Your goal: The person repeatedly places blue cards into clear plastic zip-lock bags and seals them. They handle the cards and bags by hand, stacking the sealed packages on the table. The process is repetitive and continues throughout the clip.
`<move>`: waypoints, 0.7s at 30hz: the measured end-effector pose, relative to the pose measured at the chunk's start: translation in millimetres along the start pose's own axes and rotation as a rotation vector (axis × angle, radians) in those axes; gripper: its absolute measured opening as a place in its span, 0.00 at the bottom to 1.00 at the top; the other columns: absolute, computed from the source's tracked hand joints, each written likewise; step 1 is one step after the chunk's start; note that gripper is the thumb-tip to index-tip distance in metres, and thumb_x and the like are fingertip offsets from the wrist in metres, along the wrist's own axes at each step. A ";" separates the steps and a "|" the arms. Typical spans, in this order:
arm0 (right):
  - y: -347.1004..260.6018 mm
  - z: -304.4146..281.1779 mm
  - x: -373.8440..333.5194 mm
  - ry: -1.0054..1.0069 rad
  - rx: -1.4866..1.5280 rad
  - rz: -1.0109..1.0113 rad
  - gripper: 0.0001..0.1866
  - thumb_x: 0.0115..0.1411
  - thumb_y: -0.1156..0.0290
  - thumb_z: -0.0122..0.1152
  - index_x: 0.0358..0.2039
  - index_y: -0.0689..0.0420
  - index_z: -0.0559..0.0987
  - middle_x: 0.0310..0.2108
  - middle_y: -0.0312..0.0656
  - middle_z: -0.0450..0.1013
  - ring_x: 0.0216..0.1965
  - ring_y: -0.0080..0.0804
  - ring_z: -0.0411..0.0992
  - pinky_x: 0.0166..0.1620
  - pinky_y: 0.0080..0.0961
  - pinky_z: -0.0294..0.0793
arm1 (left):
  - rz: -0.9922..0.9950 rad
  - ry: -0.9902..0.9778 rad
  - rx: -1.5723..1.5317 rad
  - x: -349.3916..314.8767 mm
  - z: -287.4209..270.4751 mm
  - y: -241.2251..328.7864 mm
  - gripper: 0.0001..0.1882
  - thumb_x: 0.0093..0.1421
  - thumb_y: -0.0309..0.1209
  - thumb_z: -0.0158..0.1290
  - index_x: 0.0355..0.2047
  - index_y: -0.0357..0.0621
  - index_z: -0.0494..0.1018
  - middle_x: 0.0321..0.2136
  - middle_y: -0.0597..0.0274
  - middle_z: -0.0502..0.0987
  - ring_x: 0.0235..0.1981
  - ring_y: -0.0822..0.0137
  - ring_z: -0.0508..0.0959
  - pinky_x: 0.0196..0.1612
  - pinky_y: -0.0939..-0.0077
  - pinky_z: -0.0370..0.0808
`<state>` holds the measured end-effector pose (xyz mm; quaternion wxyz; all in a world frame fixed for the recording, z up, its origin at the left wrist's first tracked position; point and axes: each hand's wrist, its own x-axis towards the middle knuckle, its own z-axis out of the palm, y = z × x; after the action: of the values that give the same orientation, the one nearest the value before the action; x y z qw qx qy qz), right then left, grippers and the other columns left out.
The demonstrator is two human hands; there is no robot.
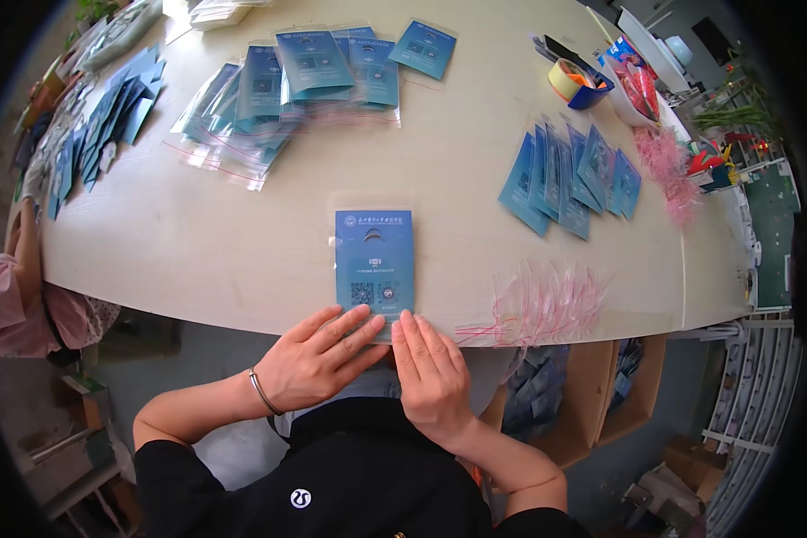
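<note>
Fingers (415,342) partly hide lower edge of blue card (375,273).

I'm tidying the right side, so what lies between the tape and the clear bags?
The head view shows a row of overlapping blue cards between the tape and the clear bags.

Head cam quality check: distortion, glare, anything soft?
Head view: strong fisheye, the table edge bowing and corners black; head view: bright patch on the tabletop at upper left; head view: blue card packet, left hand and right hand fairly crisp, rim clutter softer.
</note>
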<state>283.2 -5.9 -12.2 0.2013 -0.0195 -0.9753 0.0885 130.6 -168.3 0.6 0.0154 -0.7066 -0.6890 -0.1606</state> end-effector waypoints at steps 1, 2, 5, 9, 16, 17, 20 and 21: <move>1.2 -5.0 0.8 -0.043 -0.039 -0.036 0.19 0.61 0.75 0.55 0.51 0.70 0.78 0.53 0.54 0.75 0.55 0.45 0.74 0.59 0.37 0.72 | 0.016 -0.019 -0.005 -0.1 -3.5 -1.7 0.25 0.56 0.27 0.54 0.56 0.42 0.75 0.58 0.56 0.74 0.64 0.58 0.70 0.63 0.58 0.69; 4.3 -9.8 4.0 -0.069 -0.039 -0.021 0.20 0.61 0.74 0.56 0.52 0.71 0.76 0.54 0.56 0.74 0.56 0.46 0.74 0.60 0.38 0.71 | 0.032 -0.025 -0.044 1.2 -6.6 -8.0 0.24 0.58 0.28 0.53 0.56 0.41 0.74 0.58 0.54 0.74 0.64 0.57 0.70 0.64 0.58 0.68; 30.2 -18.1 23.7 -0.151 -0.057 0.061 0.27 0.62 0.67 0.60 0.56 0.74 0.72 0.57 0.62 0.70 0.59 0.52 0.70 0.63 0.43 0.67 | 0.037 0.024 -0.092 28.3 -21.2 -43.0 0.22 0.61 0.28 0.49 0.56 0.40 0.73 0.58 0.50 0.73 0.64 0.55 0.70 0.65 0.57 0.66; 91.4 -14.9 44.9 -0.159 -0.203 0.254 0.31 0.62 0.62 0.62 0.57 0.75 0.71 0.59 0.62 0.69 0.61 0.52 0.67 0.65 0.43 0.63 | -0.088 0.166 0.264 132.6 -27.3 -106.5 0.23 0.59 0.23 0.50 0.56 0.38 0.71 0.63 0.49 0.68 0.66 0.55 0.66 0.68 0.59 0.62; 133.9 -12.9 63.9 -0.117 -0.311 0.389 0.32 0.63 0.59 0.62 0.57 0.74 0.71 0.59 0.60 0.69 0.61 0.48 0.66 0.64 0.42 0.62 | -0.481 -0.171 0.423 248.1 27.2 -194.5 0.36 0.72 0.51 0.38 0.70 0.38 0.54 0.72 0.50 0.53 0.73 0.58 0.52 0.73 0.60 0.50; 135.8 -11.6 63.0 -0.112 -0.315 0.391 0.32 0.63 0.59 0.61 0.57 0.74 0.71 0.59 0.59 0.69 0.61 0.48 0.66 0.64 0.42 0.62 | -0.520 -0.188 0.376 248.5 32.2 -188.5 0.38 0.72 0.55 0.36 0.70 0.38 0.53 0.72 0.50 0.52 0.74 0.58 0.51 0.74 0.60 0.49; 136.7 -9.9 60.0 -0.083 -0.325 0.400 0.30 0.64 0.61 0.60 0.57 0.74 0.71 0.59 0.59 0.69 0.61 0.48 0.66 0.64 0.42 0.62 | -0.298 -0.124 0.416 220.0 42.7 -145.1 0.43 0.69 0.61 0.37 0.68 0.35 0.57 0.70 0.48 0.57 0.71 0.56 0.56 0.72 0.59 0.52; 135.0 -9.2 59.4 -0.067 -0.325 0.402 0.29 0.64 0.63 0.58 0.57 0.74 0.71 0.59 0.58 0.69 0.61 0.48 0.67 0.64 0.42 0.62 | -0.228 -0.104 0.434 204.2 43.6 -126.7 0.43 0.68 0.61 0.38 0.67 0.34 0.59 0.69 0.47 0.59 0.71 0.56 0.57 0.72 0.59 0.53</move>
<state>232.6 132.7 -5.2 0.1415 -0.2421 -0.9594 -0.0307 15.4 46.5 -15.3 0.1134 -0.6117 -0.7825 0.0270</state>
